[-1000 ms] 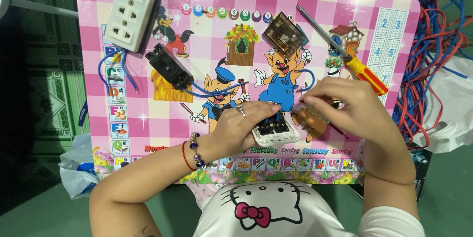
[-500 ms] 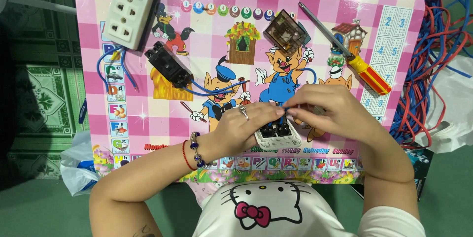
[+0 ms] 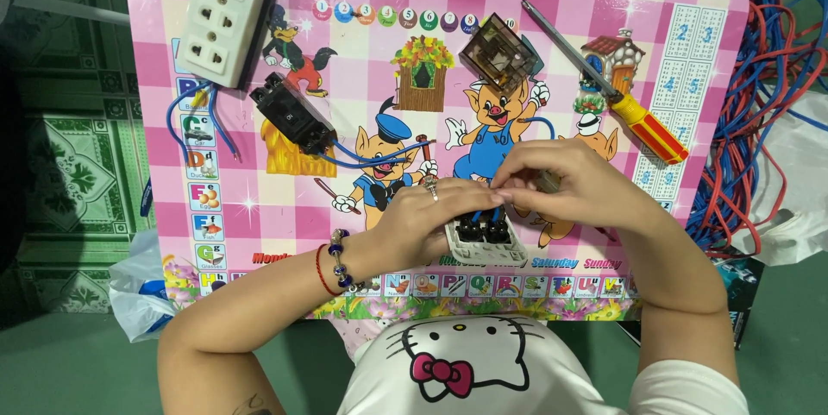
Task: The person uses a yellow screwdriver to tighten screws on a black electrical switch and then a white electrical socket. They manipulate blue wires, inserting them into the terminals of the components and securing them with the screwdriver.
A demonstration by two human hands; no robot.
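Two hands work on one small white switch plate [image 3: 485, 241], which lies back-up on the pink cartoon table [image 3: 285, 208] directly beneath the fingertips. The left hand [image 3: 431, 221] is curled over the plate's left edge, fingers closed on it to keep it steady. The right hand [image 3: 565, 184] has thumb and forefinger pinched together just above the plate's black modules; what they pinch is too small to make out, though a blue wire [image 3: 405, 152] runs toward that spot from the black switch body [image 3: 293, 113], which lies well to the left of the left fingers.

Judged state of work: the plate is open at the back and wiring appears under way, not finished. The white triple socket [image 3: 226, 16], far up and left of the fingers, already carries short blue leads. A brown translucent module [image 3: 498, 54] lies above the right fingers, apart from them and unconnected as far as can be seen. The screwdriver with orange and yellow handle [image 3: 642, 126] rests up and right of the right hand, untouched. A heap of red and blue cable [image 3: 750, 96] lies farther right
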